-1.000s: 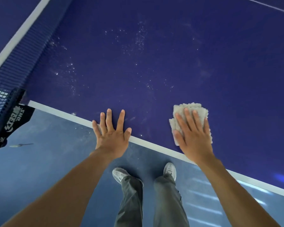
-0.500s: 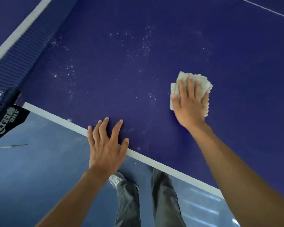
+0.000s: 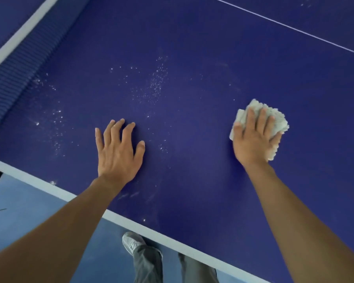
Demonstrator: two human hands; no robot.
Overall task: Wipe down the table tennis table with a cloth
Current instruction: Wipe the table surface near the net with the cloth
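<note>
Your right hand (image 3: 253,144) lies flat on the cloth (image 3: 274,119), fingers straight and slightly spread, pressing it onto the table (image 3: 192,48). The thumb sits along the cloth's left edge, and whether it hooks under the fabric is hard to tell. The cloth is a pale, fluffy wad bunched under your palm, its far and right edges showing past your fingertips. It sits on the blue playing surface at the right, well in from the near edge. Your left hand (image 3: 119,154) rests palm-down on the bare table to the left, fingers straight and fanned, holding nothing, well apart from the cloth. White specks (image 3: 155,86) dot the surface, thickest beyond your left hand and toward the net (image 3: 14,64), which runs along the far left. A thin white centre line (image 3: 284,27) crosses the far right. The white edge stripe (image 3: 39,182) borders the near side; below it are your grey trousers (image 3: 147,264), one pale shoe (image 3: 131,241) and the blue floor (image 3: 29,211)
</note>
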